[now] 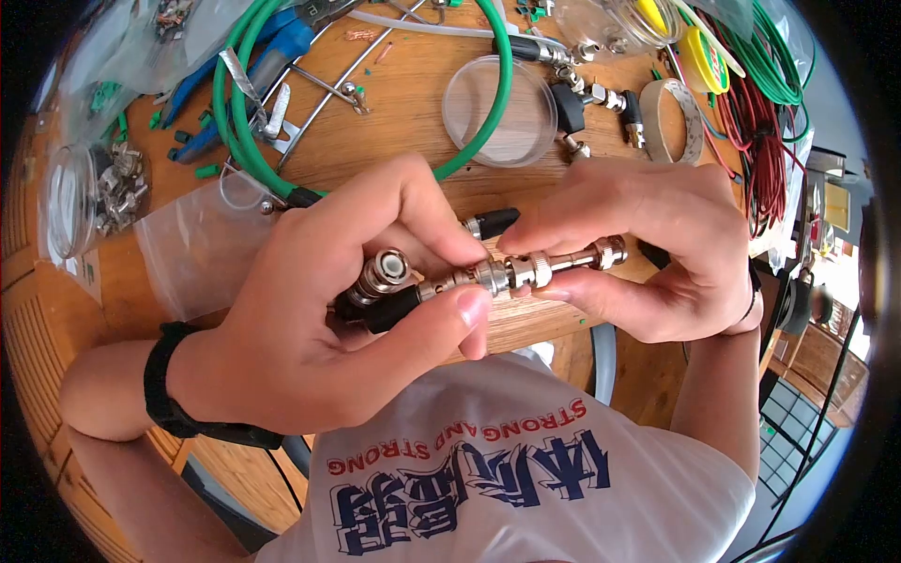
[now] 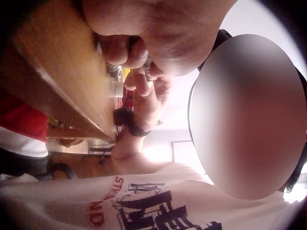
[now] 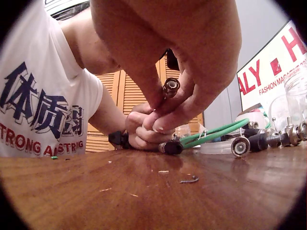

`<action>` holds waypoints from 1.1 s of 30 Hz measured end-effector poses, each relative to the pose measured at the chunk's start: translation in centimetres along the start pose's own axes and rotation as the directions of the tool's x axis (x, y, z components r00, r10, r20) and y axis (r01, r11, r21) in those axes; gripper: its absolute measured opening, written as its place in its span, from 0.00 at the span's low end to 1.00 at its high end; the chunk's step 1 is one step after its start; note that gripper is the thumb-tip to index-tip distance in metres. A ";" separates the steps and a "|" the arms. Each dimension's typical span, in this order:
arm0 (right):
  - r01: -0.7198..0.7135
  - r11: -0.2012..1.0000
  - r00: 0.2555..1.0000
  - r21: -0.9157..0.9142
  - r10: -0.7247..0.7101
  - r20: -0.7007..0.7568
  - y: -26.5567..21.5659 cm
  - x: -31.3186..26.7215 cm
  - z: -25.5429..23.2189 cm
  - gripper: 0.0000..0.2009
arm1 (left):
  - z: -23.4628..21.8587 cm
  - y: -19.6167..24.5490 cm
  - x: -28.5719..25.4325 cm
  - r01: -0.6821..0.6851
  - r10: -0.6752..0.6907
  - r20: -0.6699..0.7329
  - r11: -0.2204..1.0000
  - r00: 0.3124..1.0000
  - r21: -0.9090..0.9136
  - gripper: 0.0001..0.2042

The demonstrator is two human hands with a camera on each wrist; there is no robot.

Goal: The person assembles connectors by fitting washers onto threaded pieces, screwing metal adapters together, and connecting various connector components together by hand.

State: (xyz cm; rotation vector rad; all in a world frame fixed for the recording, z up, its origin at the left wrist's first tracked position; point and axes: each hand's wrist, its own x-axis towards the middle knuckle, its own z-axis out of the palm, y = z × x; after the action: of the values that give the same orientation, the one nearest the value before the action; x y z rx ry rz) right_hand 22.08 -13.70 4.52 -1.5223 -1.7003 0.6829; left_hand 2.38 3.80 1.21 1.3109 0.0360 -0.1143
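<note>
In the head view the left hand (image 1: pixel 328 300) grips a black-sleeved metal connector (image 1: pixel 394 308), thumb on its metal end. Another metal connector (image 1: pixel 385 270) with a round open end lies within that palm. The right hand (image 1: pixel 657 244) pinches a slim silver connector piece (image 1: pixel 587 258) between thumb and fingers; it meets the left hand's connector end to end. The right wrist view shows the round end (image 3: pixel 171 86) of that piece pointing out of the right hand (image 3: pixel 168 52). Fingers of the left hand (image 2: pixel 158 33) hide its load in the left wrist view.
A green cable loop (image 1: pixel 502 84), a clear round lid (image 1: pixel 499 111), more connectors (image 1: pixel 568 103) and a tape roll (image 1: pixel 671 120) lie beyond the hands. At left are a jar of metal parts (image 1: pixel 80 197), blue-handled pliers (image 1: pixel 272 56) and a plastic bag (image 1: pixel 202 244). Red wires (image 1: pixel 755 141) lie right.
</note>
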 end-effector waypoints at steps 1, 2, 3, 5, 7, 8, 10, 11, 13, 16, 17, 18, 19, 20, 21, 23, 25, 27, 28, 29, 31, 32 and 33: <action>0.000 1.000 1.000 -0.002 0.000 -0.002 -0.4 0.2 0.3 0.12 | -0.1 0.1 -0.3 -0.001 0.001 0.002 1.000 1.000 0.002 0.08; -0.042 0.999 0.999 0.031 0.043 -0.023 -0.7 0.2 0.4 0.12 | -0.1 0.1 -0.4 0.017 -0.017 -0.008 1.000 1.000 -0.008 0.08; -0.084 0.994 0.995 0.064 0.087 -0.042 -0.8 0.2 0.4 0.12 | -0.1 0.1 -0.4 0.035 -0.035 -0.018 0.999 0.999 -0.018 0.08; -0.055 0.997 0.998 0.048 0.057 -0.034 -0.7 0.1 0.2 0.12 | -0.2 0.3 -0.4 0.050 -0.049 -0.012 0.999 0.999 0.016 0.09; -0.024 0.999 0.999 0.031 0.025 -0.024 -0.6 0.2 0.1 0.12 | -0.4 0.2 -0.4 0.063 -0.062 -0.009 0.997 0.998 0.050 0.09; -0.008 1.000 1.000 0.016 0.009 -0.019 -0.6 0.3 0.0 0.12 | -0.4 0.0 -0.4 0.036 -0.035 -0.025 0.997 0.999 0.074 0.11; 0.006 1.000 1.000 0.001 -0.006 -0.013 -0.5 0.4 0.0 0.12 | -0.4 0.0 -0.3 0.010 -0.007 -0.039 0.995 0.999 0.098 0.13; 0.025 1.000 0.999 -0.016 -0.025 -0.025 -0.5 0.5 0.0 0.12 | -0.3 0.2 -0.1 0.050 -0.046 -0.058 0.996 0.997 0.072 0.13; 0.044 0.999 0.998 -0.033 -0.045 -0.038 -0.4 0.6 0.0 0.12 | -0.3 0.6 -0.1 0.089 -0.085 -0.077 0.995 0.993 0.047 0.14; 0.086 0.995 0.996 -0.058 -0.087 -0.019 -0.4 0.7 0.0 0.12 | -0.7 0.8 -0.1 0.109 -0.101 -0.069 0.986 0.992 0.128 0.13; 0.084 0.995 0.996 -0.059 -0.086 -0.029 -0.5 0.6 0.1 0.12 | -0.7 0.7 -0.2 0.081 -0.076 -0.034 0.978 0.997 0.195 0.12; 0.083 0.995 0.996 -0.062 -0.085 -0.040 -0.5 0.6 0.2 0.12 | -0.8 0.7 -0.2 0.049 -0.052 0.003 0.964 0.999 0.260 0.12; 0.083 0.995 0.996 -0.061 -0.085 -0.039 -0.3 0.5 0.4 0.12 | -0.6 0.7 -0.2 0.049 -0.051 0.002 0.964 0.999 0.260 0.12; 0.115 0.992 0.991 -0.046 -0.118 -0.060 0.0 0.4 0.7 0.13 | -0.3 0.8 -0.1 0.032 -0.033 0.000 0.964 0.999 0.263 0.12; 0.147 0.989 0.986 -0.032 -0.149 -0.080 0.2 0.3 0.9 0.13 | -0.2 0.9 0.0 0.014 -0.014 -0.002 0.964 1.000 0.266 0.12; 0.128 0.991 0.989 -0.038 -0.131 -0.070 0.0 0.3 0.8 0.13 | -0.3 0.7 0.1 -0.016 0.018 -0.004 0.944 1.000 0.330 0.12; 0.109 0.993 0.992 -0.045 -0.112 -0.062 -0.3 0.5 0.6 0.14 | -0.3 0.3 0.1 -0.045 0.051 -0.004 0.918 0.999 0.393 0.11; 0.078 0.995 0.996 -0.062 -0.080 -0.030 -0.6 0.6 0.3 0.14 | -0.2 0.0 0.0 -0.007 0.034 -0.076 0.943 0.997 0.332 0.09; 0.078 0.995 0.996 -0.062 -0.080 -0.030 -0.6 0.6 0.3 0.14 | -0.1 0.1 0.0 -0.007 0.034 -0.075 0.943 0.997 0.333 0.09; 0.088 0.995 0.995 -0.047 -0.090 -0.045 -0.5 0.6 0.3 0.15 | -0.1 0.2 -0.1 0.007 0.021 -0.087 0.949 0.996 0.315 0.08; 0.098 0.995 0.993 -0.030 -0.100 -0.059 -0.3 0.6 0.3 0.15 | -0.1 0.3 -0.2 0.022 0.008 -0.099 0.955 0.995 0.296 0.07; 0.112 0.993 0.991 -0.044 -0.115 -0.075 -0.3 0.5 0.3 0.14 | 0.0 0.2 -0.2 0.020 0.009 -0.109 0.963 0.994 0.268 0.07; 0.125 0.990 0.987 -0.058 -0.130 -0.092 -0.2 0.5 0.2 0.14 | 0.0 0.1 -0.3 0.018 0.010 -0.118 0.971 0.993 0.240 0.06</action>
State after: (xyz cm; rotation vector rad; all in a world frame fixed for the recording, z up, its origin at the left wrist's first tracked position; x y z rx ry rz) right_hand 21.79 -13.26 4.67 -1.4431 -1.7381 0.4955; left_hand 2.13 3.87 1.32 1.5598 0.1291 -0.0450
